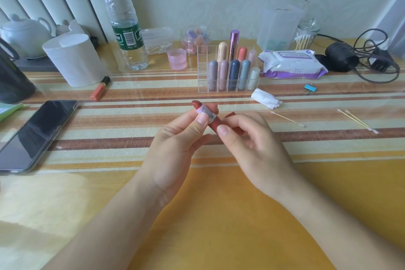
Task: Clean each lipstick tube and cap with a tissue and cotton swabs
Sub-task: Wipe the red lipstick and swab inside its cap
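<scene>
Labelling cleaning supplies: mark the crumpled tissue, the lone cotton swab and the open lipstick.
crumpled tissue (264, 98): head view, middle of the wad.
lone cotton swab (287, 119): head view, middle of stick.
open lipstick (211, 117): head view, silver band.

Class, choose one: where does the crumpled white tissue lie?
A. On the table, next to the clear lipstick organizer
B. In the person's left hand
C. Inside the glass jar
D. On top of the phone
A: the crumpled tissue lies on the table just right of the clear organizer, while the left hand and right hand both grip the open red lipstick.
</scene>
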